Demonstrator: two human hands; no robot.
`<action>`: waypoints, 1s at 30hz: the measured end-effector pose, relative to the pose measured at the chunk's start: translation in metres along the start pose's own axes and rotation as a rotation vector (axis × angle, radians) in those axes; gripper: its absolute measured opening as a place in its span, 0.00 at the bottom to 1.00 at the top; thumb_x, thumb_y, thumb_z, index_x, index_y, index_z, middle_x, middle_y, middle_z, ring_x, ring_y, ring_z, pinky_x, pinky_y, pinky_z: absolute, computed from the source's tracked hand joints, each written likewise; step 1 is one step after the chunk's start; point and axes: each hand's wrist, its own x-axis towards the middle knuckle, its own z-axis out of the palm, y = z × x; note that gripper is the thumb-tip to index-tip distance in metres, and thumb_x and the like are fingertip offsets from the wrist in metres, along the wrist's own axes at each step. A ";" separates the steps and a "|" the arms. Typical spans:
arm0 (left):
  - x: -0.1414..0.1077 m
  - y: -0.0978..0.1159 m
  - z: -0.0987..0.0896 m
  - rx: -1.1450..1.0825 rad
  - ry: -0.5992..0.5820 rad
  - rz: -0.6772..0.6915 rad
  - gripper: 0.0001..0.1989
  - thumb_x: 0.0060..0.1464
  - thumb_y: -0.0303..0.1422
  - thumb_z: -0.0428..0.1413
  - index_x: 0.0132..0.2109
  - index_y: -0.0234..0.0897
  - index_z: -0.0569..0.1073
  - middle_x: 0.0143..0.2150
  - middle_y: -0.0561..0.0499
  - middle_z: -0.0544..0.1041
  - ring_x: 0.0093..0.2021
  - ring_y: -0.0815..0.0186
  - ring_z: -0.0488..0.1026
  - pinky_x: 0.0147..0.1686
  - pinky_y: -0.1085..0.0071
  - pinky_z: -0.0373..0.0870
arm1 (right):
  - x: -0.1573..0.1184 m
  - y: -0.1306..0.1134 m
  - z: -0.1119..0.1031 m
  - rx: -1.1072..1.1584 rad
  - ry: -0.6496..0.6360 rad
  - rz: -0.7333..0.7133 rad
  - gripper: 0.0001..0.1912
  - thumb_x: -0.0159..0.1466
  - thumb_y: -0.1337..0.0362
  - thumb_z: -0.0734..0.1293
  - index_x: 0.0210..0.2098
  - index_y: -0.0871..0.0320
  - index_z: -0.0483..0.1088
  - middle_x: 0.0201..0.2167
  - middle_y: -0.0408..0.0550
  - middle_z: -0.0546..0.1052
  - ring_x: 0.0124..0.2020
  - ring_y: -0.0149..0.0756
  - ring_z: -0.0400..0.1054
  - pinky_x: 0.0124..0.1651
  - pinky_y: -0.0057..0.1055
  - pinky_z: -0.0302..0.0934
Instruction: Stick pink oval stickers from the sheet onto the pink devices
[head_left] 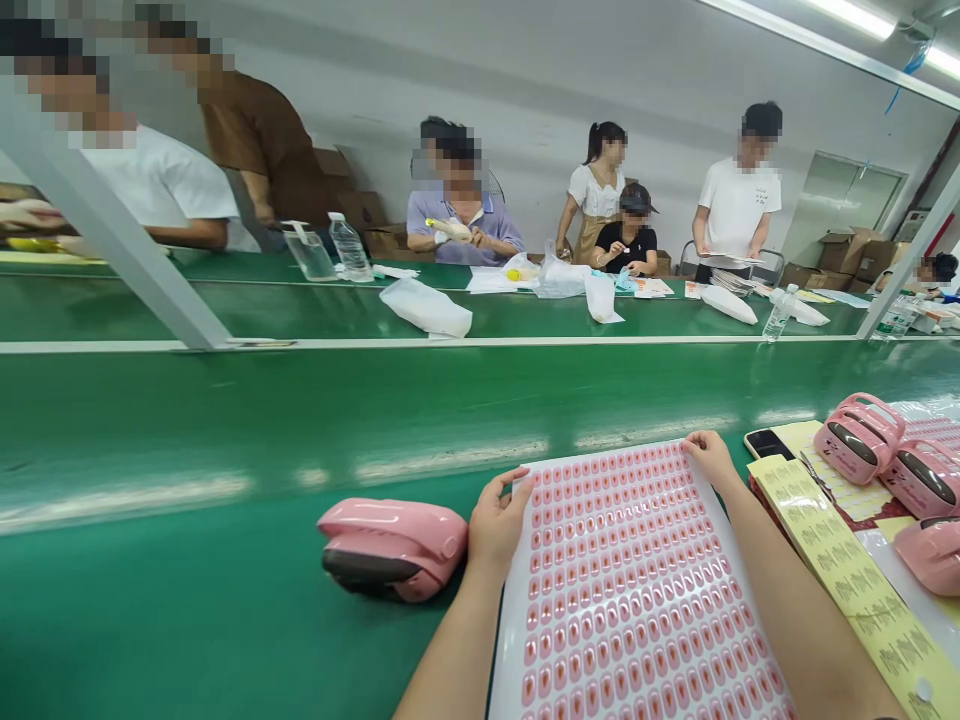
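Observation:
A large white sheet of small pink oval stickers (622, 570) lies tilted in front of me, each sticker with an orange-red mark. My left hand (499, 520) pinches its far left corner, thumb on top. At the far right corner my right hand (711, 458) grips the same sheet between thumb and fingers. Just left of my left hand, apart from it, a pink plastic housing with a dark panel (394, 548) rests on the green work surface (187, 610). The sheet's near end runs out of the picture.
To the right are pink housings (859, 440), a yellow label sheet (855, 580) and a phone (768, 444). Across the green belt (225, 400) stand a bottle (349, 248) and white wrapped items (427, 308). Several people work beyond. A metal post (135, 230) rises at left.

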 end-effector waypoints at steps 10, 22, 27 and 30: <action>-0.001 0.003 0.000 0.023 0.011 -0.002 0.27 0.24 0.48 0.59 0.34 0.37 0.69 0.13 0.61 0.61 0.21 0.64 0.67 0.22 0.70 0.63 | 0.001 -0.002 0.001 -0.026 0.011 0.031 0.08 0.49 0.62 0.61 0.22 0.59 0.70 0.28 0.48 0.70 0.32 0.37 0.64 0.37 0.32 0.58; -0.005 0.007 0.001 0.011 0.002 -0.005 0.26 0.25 0.47 0.59 0.34 0.37 0.69 0.16 0.58 0.66 0.21 0.64 0.67 0.24 0.70 0.63 | 0.001 -0.004 0.004 -0.039 0.038 0.064 0.08 0.49 0.63 0.62 0.23 0.59 0.71 0.29 0.49 0.70 0.33 0.38 0.64 0.38 0.32 0.58; -0.004 0.007 0.001 0.022 0.001 0.001 0.26 0.25 0.48 0.59 0.34 0.37 0.69 0.16 0.58 0.66 0.20 0.65 0.66 0.23 0.69 0.63 | 0.000 -0.007 0.003 -0.036 0.036 0.072 0.08 0.49 0.63 0.62 0.23 0.59 0.71 0.29 0.49 0.70 0.33 0.38 0.64 0.38 0.32 0.58; -0.005 0.007 0.001 0.026 0.008 0.002 0.26 0.25 0.48 0.58 0.34 0.37 0.69 0.16 0.58 0.66 0.21 0.64 0.67 0.23 0.69 0.63 | -0.001 -0.008 0.003 -0.031 0.033 0.072 0.07 0.49 0.63 0.62 0.23 0.59 0.71 0.29 0.49 0.70 0.34 0.38 0.64 0.39 0.32 0.58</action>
